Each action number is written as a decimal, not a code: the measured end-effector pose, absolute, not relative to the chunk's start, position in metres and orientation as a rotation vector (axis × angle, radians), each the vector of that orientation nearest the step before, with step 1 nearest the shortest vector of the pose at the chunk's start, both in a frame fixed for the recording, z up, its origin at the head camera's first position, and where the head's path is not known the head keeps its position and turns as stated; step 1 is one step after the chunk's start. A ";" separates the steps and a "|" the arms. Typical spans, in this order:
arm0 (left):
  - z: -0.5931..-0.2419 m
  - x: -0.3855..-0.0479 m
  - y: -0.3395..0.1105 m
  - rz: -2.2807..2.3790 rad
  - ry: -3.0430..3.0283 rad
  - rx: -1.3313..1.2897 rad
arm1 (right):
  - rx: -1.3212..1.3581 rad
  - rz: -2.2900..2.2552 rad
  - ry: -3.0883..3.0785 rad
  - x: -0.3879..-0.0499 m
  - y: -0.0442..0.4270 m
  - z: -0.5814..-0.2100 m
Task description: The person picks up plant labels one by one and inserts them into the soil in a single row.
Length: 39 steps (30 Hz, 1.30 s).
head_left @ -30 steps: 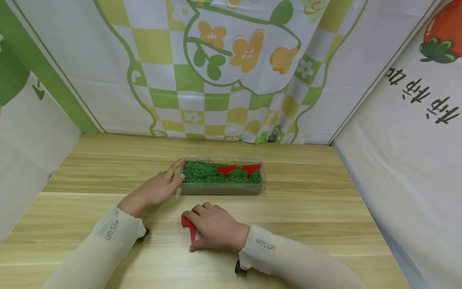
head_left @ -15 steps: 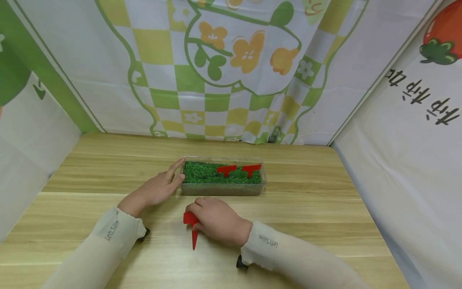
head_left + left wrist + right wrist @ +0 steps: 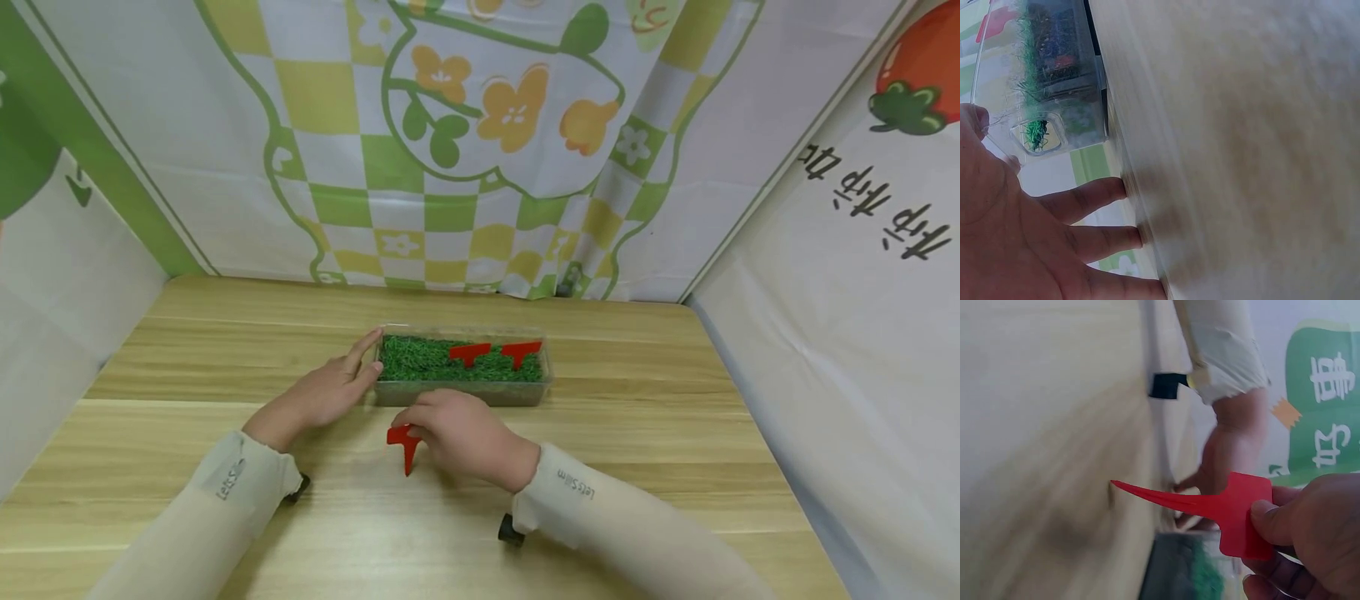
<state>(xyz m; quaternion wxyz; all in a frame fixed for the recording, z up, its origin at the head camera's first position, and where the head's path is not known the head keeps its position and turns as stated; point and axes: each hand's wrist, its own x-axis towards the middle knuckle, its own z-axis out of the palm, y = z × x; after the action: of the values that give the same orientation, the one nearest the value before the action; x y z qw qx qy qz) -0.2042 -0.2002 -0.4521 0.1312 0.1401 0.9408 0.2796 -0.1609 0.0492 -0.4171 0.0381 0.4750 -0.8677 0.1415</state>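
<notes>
A red T-shaped plant label [image 3: 1244, 515] is pinched by its flat head between the thumb and fingers of my right hand [image 3: 468, 437]; its pointed stem angles down toward the table. In front of that hand stands a clear rectangular box [image 3: 461, 393] with green artificial grass [image 3: 416, 357] in it. Two more red plant labels, one near the middle [image 3: 470, 354] and one to the right [image 3: 521, 353], stand upright in the grass. My left hand [image 3: 326, 392] touches the box's left end with thumb and index finger; in the left wrist view its other fingers rest straight on the table.
The wooden table [image 3: 637, 392] carries the box near its back. A green-and-yellow checked curtain [image 3: 465, 208] hangs behind it, with white printed cloth [image 3: 810, 333] on the right side. Dark wrist-worn pieces show at both cuffs.
My right hand has drawn the plant label up and forward toward the box. Its thumb has shifted from the stem's tip to the head. The left hand has stayed at the box.
</notes>
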 end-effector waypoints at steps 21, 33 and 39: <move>-0.456 -0.203 -0.200 0.828 2.715 0.427 | 1.264 0.593 -2.491 -0.197 0.072 -0.366; -0.449 -0.203 -0.201 0.838 2.695 0.440 | 1.234 0.553 -2.475 -0.217 0.072 -0.365; -0.451 -0.204 -0.202 0.830 2.703 0.441 | 1.194 0.519 -2.516 -0.227 0.070 -0.373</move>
<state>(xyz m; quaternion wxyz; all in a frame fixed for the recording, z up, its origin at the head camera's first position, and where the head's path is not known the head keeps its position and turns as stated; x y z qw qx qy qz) -0.2042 -0.2017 -0.4510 0.1394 0.1527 0.9353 0.2871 -0.2274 0.0702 -0.3730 0.1538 0.4166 -0.8775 0.1810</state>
